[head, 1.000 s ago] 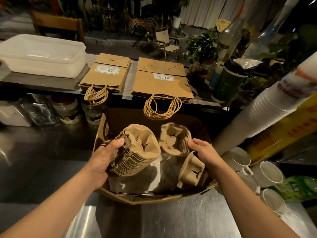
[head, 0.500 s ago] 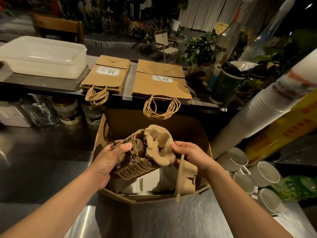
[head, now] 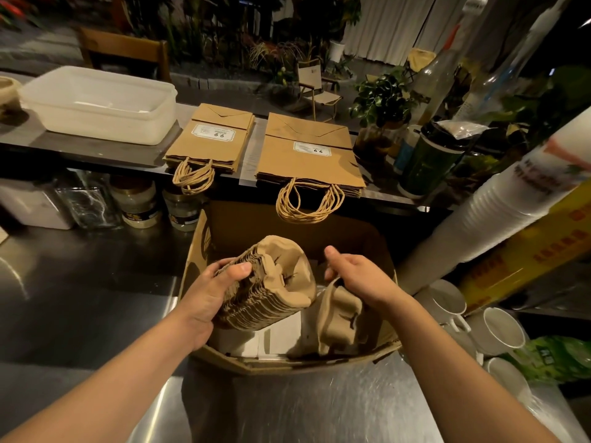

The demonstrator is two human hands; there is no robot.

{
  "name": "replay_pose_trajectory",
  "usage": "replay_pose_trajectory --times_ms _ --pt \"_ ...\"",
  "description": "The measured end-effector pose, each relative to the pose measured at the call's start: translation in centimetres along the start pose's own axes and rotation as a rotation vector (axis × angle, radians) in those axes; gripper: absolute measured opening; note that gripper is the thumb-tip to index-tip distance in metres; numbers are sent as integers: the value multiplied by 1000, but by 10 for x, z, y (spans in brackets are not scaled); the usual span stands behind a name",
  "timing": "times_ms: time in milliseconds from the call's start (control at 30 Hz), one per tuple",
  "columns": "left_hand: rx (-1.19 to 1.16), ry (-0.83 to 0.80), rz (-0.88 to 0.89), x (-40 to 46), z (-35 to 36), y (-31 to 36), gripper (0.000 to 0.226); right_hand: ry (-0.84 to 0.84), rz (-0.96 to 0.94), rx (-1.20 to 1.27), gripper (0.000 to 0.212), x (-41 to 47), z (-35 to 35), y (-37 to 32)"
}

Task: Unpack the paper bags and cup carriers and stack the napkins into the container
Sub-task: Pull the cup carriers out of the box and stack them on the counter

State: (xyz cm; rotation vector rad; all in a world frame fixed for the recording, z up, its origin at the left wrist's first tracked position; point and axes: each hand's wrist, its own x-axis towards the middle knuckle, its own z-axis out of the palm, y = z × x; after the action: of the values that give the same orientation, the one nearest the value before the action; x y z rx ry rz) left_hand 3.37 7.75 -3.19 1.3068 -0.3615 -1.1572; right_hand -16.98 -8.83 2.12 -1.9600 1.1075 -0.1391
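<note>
Pulp cup carriers [head: 265,287], nested in a stack, sit gripped in your left hand [head: 204,295] over the cardboard box [head: 198,251]. Your right hand [head: 358,278], fingers loosely spread, hovers above a loose carrier [head: 339,318]. Beyond lie unpacked paper bags [head: 308,158] and the plastic container [head: 96,103].

Matt moulded-pulp cup carriers [head: 265,292] in left grip [head: 208,295], rough ribbed edges, corrugated cardboard box [head: 287,362] around both grips, brushed glossy steel worktop [head: 303,407] below, matt kraft paper bags [head: 307,155] beyond, twisted-paper handles, translucent plastic container [head: 96,105] far left.
</note>
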Motion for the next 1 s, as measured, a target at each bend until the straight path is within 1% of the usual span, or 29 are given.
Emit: replay_pose_trajectory --times_ms 100,167,233,300,367,467,567,633,667,733,867,900,967,1000 --pt "-25 37 -27 -3 -5 1 108 5 104 296 66 -8 -13 0" --pt "-33 16 -50 -6 -8 2 107 17 190 536 64 -15 -18 -1" --pt "-58 -8 -74 -11 -8 3 93 55 243 726 56 -22 -20 -3" --pt "-67 -2 -104 -15 -6 5 77 106 208 863 45 -28 -21 -10" --pt "-69 21 -118 -17 -6 5 78 167 124 927 39 -32 -19 -20" --pt "-75 57 -126 -20 -6 7 97 271 -1 910 40 -38 -14 -30" --pt "-58 90 -98 -24 -7 9 107 362 -121 849 39 -41 -12 -37" --pt "-31 97 -90 -25 -8 8 115 379 -137 914 37 -43 -12 -44" --pt "-25 89 -89 -27 -8 8 115 365 -153 957 34 -44 -11 -47" --pt "-14 60 -97 -33 -4 9 107 313 -222 964 28 -47 -6 -50" --pt "-56 -1 -151 -45 5 14 72 178 -424 836 20 -53 15 -48" --pt "-69 -2 -162 -47 6 16 68 141 -459 766 16 -53 19 -47" --pt "-82 11 -173 -49 6 19 67 84 -500 611 1 -52 24 -43" --pt "-83 23 -170 -48 6 19 69 81 -524 525 7 -51 25 -40"
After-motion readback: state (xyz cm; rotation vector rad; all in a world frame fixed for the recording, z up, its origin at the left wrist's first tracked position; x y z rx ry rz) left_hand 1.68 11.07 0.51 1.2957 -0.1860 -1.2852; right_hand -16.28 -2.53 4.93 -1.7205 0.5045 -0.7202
